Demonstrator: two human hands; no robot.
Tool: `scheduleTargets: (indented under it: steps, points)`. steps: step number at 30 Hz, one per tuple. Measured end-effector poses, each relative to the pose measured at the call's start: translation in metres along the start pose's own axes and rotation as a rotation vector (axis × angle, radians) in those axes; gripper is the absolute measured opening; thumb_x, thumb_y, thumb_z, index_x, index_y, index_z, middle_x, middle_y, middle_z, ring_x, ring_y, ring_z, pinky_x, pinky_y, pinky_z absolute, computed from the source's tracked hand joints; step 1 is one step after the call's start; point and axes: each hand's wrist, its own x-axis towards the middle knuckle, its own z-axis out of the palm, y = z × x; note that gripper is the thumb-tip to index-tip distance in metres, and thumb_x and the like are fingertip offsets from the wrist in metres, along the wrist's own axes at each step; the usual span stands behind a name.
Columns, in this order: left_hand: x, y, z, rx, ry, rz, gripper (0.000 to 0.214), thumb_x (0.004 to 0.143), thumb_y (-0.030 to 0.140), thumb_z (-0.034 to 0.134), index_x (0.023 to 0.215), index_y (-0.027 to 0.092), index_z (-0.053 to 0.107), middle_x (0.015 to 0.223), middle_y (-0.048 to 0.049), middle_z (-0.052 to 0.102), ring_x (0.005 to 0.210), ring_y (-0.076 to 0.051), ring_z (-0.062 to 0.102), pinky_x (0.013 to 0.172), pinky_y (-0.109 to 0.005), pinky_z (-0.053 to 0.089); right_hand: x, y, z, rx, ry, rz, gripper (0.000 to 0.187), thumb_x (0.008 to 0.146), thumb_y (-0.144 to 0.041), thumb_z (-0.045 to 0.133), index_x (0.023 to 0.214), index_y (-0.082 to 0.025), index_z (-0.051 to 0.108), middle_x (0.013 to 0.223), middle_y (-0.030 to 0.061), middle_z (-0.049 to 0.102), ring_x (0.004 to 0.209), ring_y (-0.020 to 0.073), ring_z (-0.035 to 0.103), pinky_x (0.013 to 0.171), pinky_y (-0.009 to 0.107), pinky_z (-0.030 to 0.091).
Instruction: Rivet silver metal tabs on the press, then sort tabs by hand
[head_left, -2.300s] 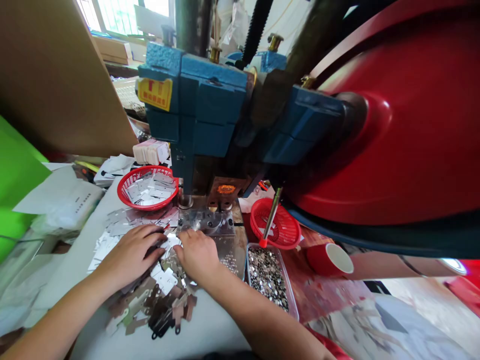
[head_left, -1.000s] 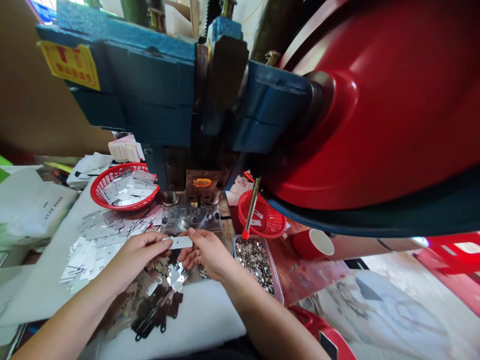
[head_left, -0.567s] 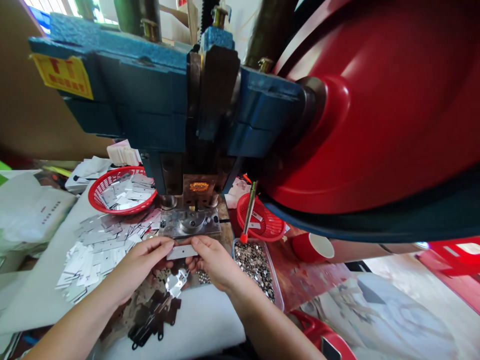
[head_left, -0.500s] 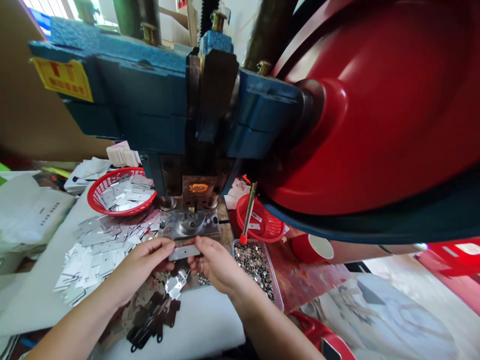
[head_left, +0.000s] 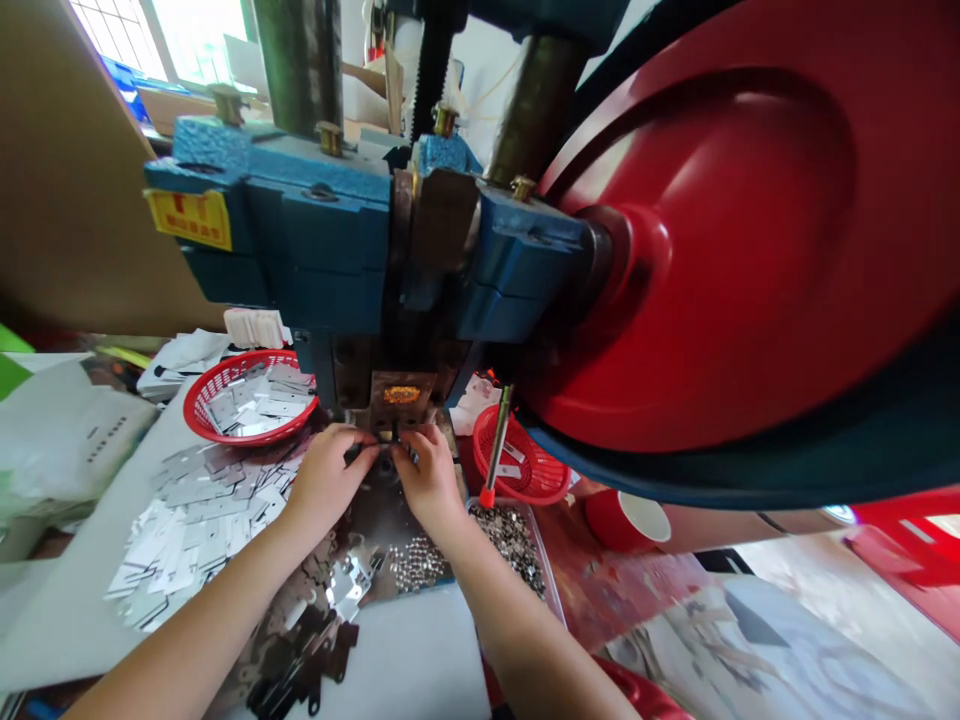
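- Metal strip [head_left: 385,441], thin and seen nearly edge-on: it sits between the fingertips of both hands at the die [head_left: 385,468], mostly hidden by the fingers.
- Left hand [head_left: 330,472]: thumb and forefinger pinch toward the strip's left end; the exact contact is too small to see.
- Right hand [head_left: 426,475]: thumb and fingers close on the strip's other end, just below the press head.
- Blue press [head_left: 322,250]: stands over both hands, with an orange label [head_left: 402,395] low on its front and a yellow sticker [head_left: 190,218] higher up on the left.
- Small shiny beads [head_left: 416,563]: scattered near the right wrist.
- Silvery plates [head_left: 349,585]: loose between the forearms, with dark plates [head_left: 300,670] nearer the body.
- Flat pale pieces [head_left: 180,525]: a spread heap left of the left forearm.
- Left red basket [head_left: 196,420]: behind that heap, filled with similar pieces.
- Clear tub [head_left: 553,590]: right of the right forearm, holding small metal bits.
- Right red basket [head_left: 551,475]: behind the tub, a red-tipped rod [head_left: 498,440] crossing in front.
- Red cup [head_left: 637,520]: tipped, beneath the big red wheel [head_left: 750,250].
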Motion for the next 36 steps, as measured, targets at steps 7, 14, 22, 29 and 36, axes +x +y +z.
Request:
scheduleTargets:
  steps: [7,14,22,29,36]
  points:
    - [0.016,-0.01,0.012,-0.072,-0.128,-0.02,0.034,0.079,0.032,0.048,0.107,0.022,0.064,0.107,-0.003,0.07,0.105,-0.023,0.061,0.092,-0.035,0.046,0.018,0.019,0.014,0.107,-0.053,0.14,0.024,0.069,-0.014,0.063,0.093,-0.016,0.066,0.096,0.0055,0.058,0.096,0.019,0.057,0.09,0.032,0.045]
    - [0.02,-0.004,0.004,-0.037,-0.142,-0.01,0.036,0.078,0.027,0.046,0.109,0.019,0.064,0.112,-0.0049,0.067,0.109,-0.024,0.058,0.096,-0.035,0.042,0.019,0.017,0.015,0.118,-0.034,0.118,0.022,0.069,-0.015,0.059,0.089,-0.017,0.066,0.093,0.0044,0.059,0.091,0.019,0.056,0.086,0.032,0.046]
    - [-0.045,-0.012,-0.037,0.243,-0.385,0.077,0.024,0.086,0.04,0.046,0.091,0.027,0.066,0.095,-0.0019,0.064,0.092,-0.022,0.059,0.082,-0.037,0.045,-0.036,0.014,-0.036,0.1,-0.135,0.047,0.014,0.084,-0.017,0.052,0.082,-0.02,0.065,0.083,0.0016,0.063,0.085,0.016,0.059,0.081,0.029,0.045]
    - [-0.079,-0.016,-0.01,0.388,-0.487,0.211,0.019,0.076,0.037,0.062,0.091,0.026,0.065,0.1,-0.004,0.059,0.096,-0.027,0.053,0.085,-0.043,0.04,-0.063,0.021,-0.043,-0.007,-0.325,0.026,0.016,0.088,-0.017,0.052,0.092,-0.022,0.066,0.093,0.0019,0.066,0.092,0.016,0.059,0.085,0.029,0.044]
    - [-0.069,-0.024,-0.009,0.404,-0.489,0.214,0.015,0.08,0.035,0.058,0.079,0.022,0.064,0.092,-0.0041,0.057,0.09,-0.025,0.052,0.081,-0.041,0.039,-0.053,0.023,-0.036,-0.279,-0.299,-0.078,0.015,0.09,-0.018,0.052,0.091,-0.021,0.067,0.092,0.003,0.066,0.09,0.0178,0.058,0.085,0.031,0.043]
